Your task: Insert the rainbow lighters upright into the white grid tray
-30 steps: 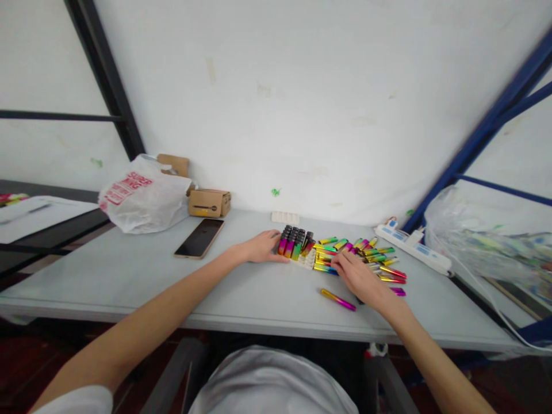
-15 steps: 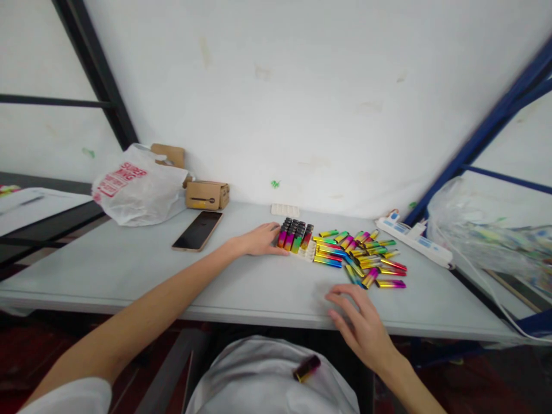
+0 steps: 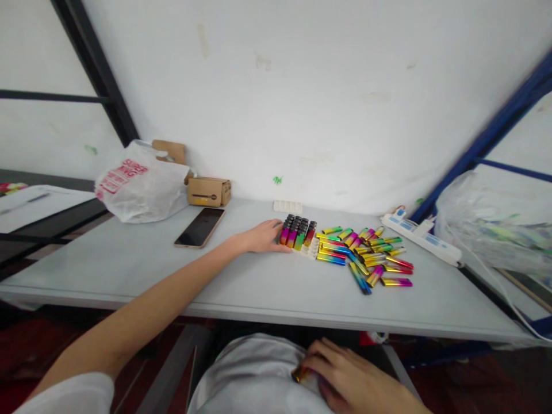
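Observation:
My left hand (image 3: 265,236) is closed around the left end of a white slotted tray (image 3: 309,250), its thumb in front and its fingers behind. Several shiny lighters (image 3: 295,233) with black tops stand upright in that tray. To the right, more metallic lighter bodies (image 3: 371,256) in rainbow colours lie loose in a pile, some in a row against the tray. My right hand (image 3: 349,374) is down at my lap, fingers curled over a gold and dark lighter (image 3: 296,375) on the pale clothing. Most of that lighter is hidden by the fingers.
A phone (image 3: 200,228) lies left of my left hand. Behind it are a small cardboard box (image 3: 208,192) and a white plastic bag (image 3: 142,187). Another white tray (image 3: 287,206) lies by the wall. A power strip (image 3: 421,238) sits at the right, near a clear plastic bag (image 3: 478,218).
My right hand has moved from above the table's front edge down to my lap and closed over the lighter there. My left hand stays at the tray. The view has shifted slightly.

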Motion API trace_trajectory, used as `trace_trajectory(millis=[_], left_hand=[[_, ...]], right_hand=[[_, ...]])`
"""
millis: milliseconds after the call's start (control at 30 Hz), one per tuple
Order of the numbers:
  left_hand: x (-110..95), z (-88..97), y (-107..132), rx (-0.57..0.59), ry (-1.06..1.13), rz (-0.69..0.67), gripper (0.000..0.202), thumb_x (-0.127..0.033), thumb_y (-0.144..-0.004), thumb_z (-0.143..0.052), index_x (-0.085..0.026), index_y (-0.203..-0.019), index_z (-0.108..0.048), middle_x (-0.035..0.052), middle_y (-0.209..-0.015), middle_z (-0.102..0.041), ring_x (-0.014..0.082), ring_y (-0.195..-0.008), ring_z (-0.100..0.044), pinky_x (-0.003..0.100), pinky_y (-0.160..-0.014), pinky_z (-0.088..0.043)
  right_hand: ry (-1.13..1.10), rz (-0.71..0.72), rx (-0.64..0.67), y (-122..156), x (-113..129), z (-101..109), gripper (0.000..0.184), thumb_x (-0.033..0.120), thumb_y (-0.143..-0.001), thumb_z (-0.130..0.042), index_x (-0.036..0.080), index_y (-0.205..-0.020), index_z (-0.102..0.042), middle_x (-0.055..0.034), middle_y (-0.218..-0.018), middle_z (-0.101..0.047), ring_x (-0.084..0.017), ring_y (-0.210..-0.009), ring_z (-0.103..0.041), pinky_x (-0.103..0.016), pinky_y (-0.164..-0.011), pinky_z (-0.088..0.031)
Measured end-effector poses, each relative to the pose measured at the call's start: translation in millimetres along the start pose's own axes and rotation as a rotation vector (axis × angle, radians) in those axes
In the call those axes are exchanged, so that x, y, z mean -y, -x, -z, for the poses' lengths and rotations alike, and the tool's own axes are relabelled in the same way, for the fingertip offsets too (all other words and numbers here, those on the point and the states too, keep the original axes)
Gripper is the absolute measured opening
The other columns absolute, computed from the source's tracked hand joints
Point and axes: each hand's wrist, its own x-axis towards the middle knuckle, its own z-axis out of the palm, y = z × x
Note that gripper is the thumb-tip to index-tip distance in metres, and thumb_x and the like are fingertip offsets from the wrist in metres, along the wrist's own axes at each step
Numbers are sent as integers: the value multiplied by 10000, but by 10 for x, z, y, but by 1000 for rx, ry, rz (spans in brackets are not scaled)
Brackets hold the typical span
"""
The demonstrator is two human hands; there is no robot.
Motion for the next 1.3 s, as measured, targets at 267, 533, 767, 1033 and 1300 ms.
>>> trace_trajectory(millis=[267,533,767,1033,1300], left_hand=[[60,-42,-3,-32,39,-14,839,-842,-984,-616,-189,-1507,-554,187,-1560,-600,383,-1433,-586,437,-1237,-424],[64,-69,-3,-39,48,-5,842,-832,-976,-638,-178,-1501,-562,202,-1567,-595,404,-1439,-580,467,-1222,-433],[74,-76,-12,-45,46,-7,828,-829,-972,-649,-195,-1498,-564,187,-1552,-610,389,-1428,-592,456,-1218,-439],[45,-66,-7,-47,52,-9,817,-813,-984,-649,-191,-1505,-556,195,-1536,-613,398,-1430,-595,470,-1227,-444],[95,-100,-16,-49,55,-16,843,-838,-972,-641,-197,-1512,-553,193,-1551,-605,396,-1434,-585,474,-1224,-445]], right_hand=[[192,80,23,-342,-15,-139,230,148,-1007,-678,179,-1225,-743,-118,-1229,-776,-294,-1212,-766,-407,-1131,-595],[-86,85,-84,-165,321,967,206,364,-1143,-607,286,-1213,-784,-2,-1091,-827,-183,-925,-800,-234,-831,-592],[306,-295,-458,-559,-375,1824,379,367,-1167,-468,178,-1134,-795,-143,-1023,-834,-288,-932,-793,-354,-874,-567],[392,-412,-364,-1104,-339,2007,365,366,-1148,-500,178,-1015,-783,-143,-838,-782,-255,-741,-742,-311,-710,-468],[25,-173,-423,-818,-795,2559,485,608,-1046,-546,209,-879,-765,-52,-731,-711,-211,-683,-589,-315,-665,-445]])
